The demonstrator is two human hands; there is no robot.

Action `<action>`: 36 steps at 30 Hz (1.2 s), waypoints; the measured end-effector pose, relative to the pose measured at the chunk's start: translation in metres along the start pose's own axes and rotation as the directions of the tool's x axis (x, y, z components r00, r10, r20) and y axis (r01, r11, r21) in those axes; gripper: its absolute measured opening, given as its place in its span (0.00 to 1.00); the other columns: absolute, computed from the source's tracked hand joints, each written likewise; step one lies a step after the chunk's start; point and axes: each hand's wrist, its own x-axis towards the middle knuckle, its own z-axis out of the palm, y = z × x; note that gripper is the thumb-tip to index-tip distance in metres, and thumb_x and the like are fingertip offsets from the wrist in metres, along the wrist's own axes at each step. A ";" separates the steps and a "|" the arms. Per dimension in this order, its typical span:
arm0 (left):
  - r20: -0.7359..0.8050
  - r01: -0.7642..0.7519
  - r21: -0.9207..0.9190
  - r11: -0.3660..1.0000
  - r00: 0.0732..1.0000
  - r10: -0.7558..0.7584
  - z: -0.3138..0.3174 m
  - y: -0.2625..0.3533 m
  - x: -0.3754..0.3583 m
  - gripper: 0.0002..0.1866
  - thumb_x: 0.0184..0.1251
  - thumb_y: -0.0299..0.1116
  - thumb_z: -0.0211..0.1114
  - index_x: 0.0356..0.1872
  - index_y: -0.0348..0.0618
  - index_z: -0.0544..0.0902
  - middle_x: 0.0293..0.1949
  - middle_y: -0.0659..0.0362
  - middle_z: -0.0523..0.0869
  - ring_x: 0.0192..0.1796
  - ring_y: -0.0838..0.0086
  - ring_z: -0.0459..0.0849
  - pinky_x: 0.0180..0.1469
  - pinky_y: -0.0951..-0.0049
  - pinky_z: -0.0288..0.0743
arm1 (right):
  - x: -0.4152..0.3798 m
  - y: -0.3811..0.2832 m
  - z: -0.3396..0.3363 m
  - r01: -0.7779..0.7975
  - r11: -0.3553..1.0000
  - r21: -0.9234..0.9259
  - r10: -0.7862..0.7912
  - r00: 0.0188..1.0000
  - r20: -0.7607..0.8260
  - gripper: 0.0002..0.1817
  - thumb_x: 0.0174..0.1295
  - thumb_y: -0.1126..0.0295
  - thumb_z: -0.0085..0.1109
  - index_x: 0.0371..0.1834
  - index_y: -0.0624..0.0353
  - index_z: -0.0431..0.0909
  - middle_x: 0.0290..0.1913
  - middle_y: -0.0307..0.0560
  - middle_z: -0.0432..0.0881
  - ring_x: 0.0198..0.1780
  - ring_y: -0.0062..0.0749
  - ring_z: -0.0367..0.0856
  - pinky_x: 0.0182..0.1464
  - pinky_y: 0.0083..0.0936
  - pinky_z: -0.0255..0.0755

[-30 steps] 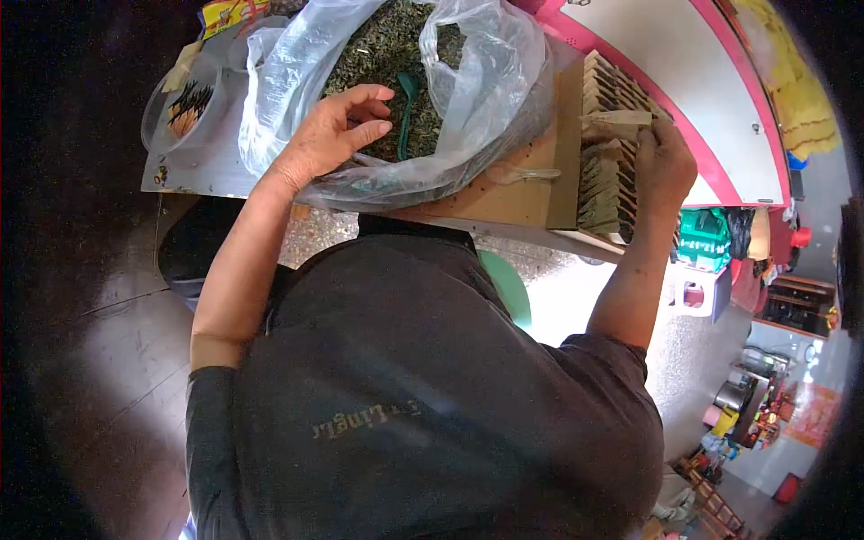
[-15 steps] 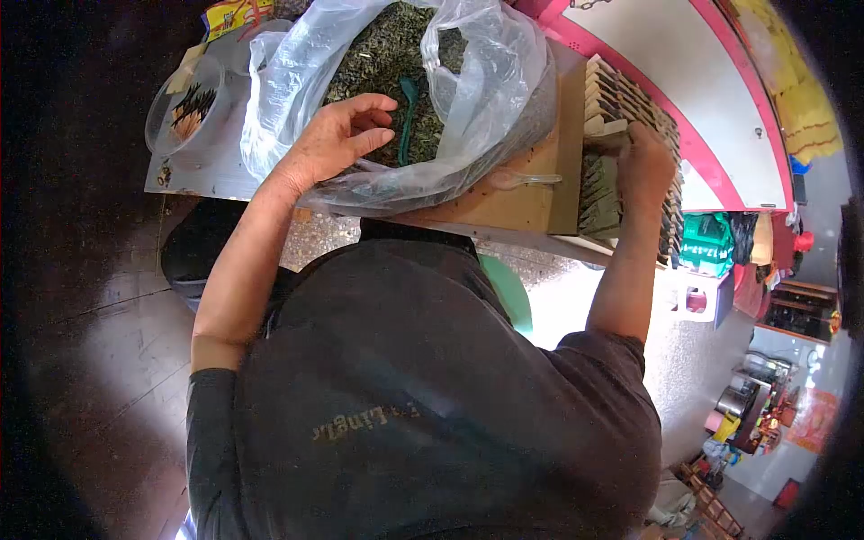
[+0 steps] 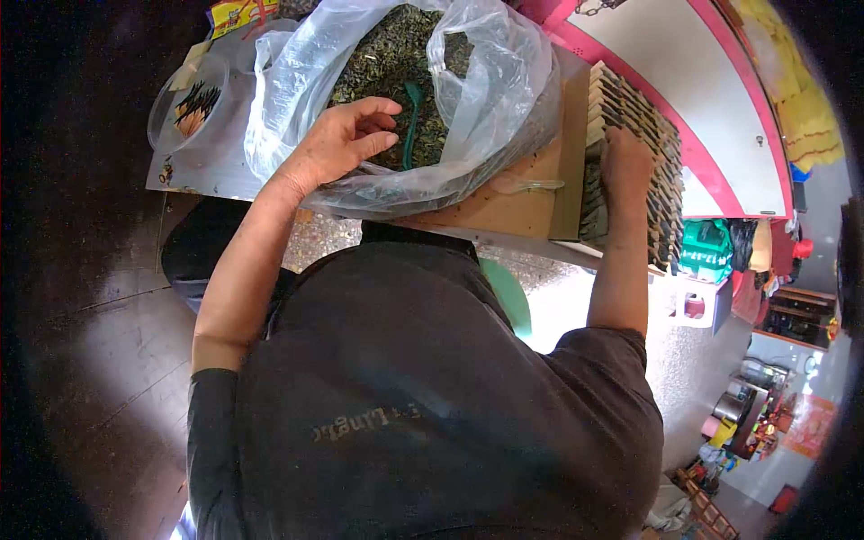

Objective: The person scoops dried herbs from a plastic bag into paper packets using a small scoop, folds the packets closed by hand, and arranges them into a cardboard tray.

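My left hand (image 3: 346,139) hovers over the near left rim of a clear plastic bag (image 3: 297,99), thumb and fingers apart with nothing between them. Dried, chopped leaves (image 3: 382,67) fill the bag, and a green plastic spoon (image 3: 411,126) lies on them. On the right, my right hand (image 3: 627,171) reaches down into a cardboard box (image 3: 570,153) packed with rows of small pale packets (image 3: 648,117). Its fingers are curled at the left rows, their tips hidden, so what they grip cannot be made out.
A round clear tub (image 3: 162,126) holding dark-tipped sticks (image 3: 196,108) stands at the table's left. A clear plastic spoon (image 3: 526,184) lies between bag and box. A yellow packet (image 3: 241,14) is at the back left; a pink-and-white cabinet (image 3: 666,54) stands behind the box.
My right hand has lowered a pale packet into the box's left rows, where it no longer shows separately. My left hand has barely moved. The view has shifted slightly.
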 end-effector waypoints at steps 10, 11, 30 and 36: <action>0.013 0.021 0.046 0.999 1.000 -0.021 0.003 0.016 -0.005 0.20 0.66 0.25 0.64 0.58 0.41 0.75 0.47 0.58 0.82 0.50 0.77 0.79 0.55 0.76 0.74 | -0.008 0.001 -0.009 0.032 0.992 0.121 -0.027 0.999 -0.043 0.09 0.53 0.69 0.56 0.36 0.56 0.81 0.39 0.51 0.82 0.42 0.49 0.81 0.43 0.44 0.73; 0.003 0.023 0.051 0.998 1.000 -0.023 0.004 0.020 -0.007 0.20 0.65 0.25 0.64 0.58 0.42 0.76 0.47 0.58 0.82 0.50 0.77 0.79 0.54 0.76 0.74 | -0.009 -0.002 -0.014 0.033 0.992 0.121 -0.028 0.999 -0.044 0.09 0.53 0.69 0.56 0.36 0.56 0.81 0.39 0.51 0.82 0.42 0.49 0.81 0.43 0.44 0.73; -0.158 -0.263 0.267 0.927 0.937 0.312 -0.008 0.021 -0.015 0.14 0.59 0.31 0.68 0.45 0.38 0.82 0.36 0.52 0.87 0.38 0.68 0.86 0.42 0.68 0.78 | -0.017 -0.088 -0.078 0.293 0.813 0.503 -0.250 0.956 -0.152 0.07 0.58 0.71 0.57 0.37 0.62 0.79 0.35 0.54 0.80 0.39 0.48 0.79 0.43 0.36 0.72; -0.460 -0.153 0.400 0.904 0.819 0.342 -0.044 0.013 -0.042 0.06 0.58 0.29 0.67 0.36 0.41 0.83 0.31 0.54 0.86 0.34 0.70 0.85 0.39 0.71 0.77 | -0.041 -0.194 -0.067 0.491 0.478 0.728 -0.508 0.831 -0.227 0.03 0.55 0.78 0.56 0.32 0.64 0.78 0.30 0.53 0.79 0.32 0.48 0.78 0.36 0.34 0.72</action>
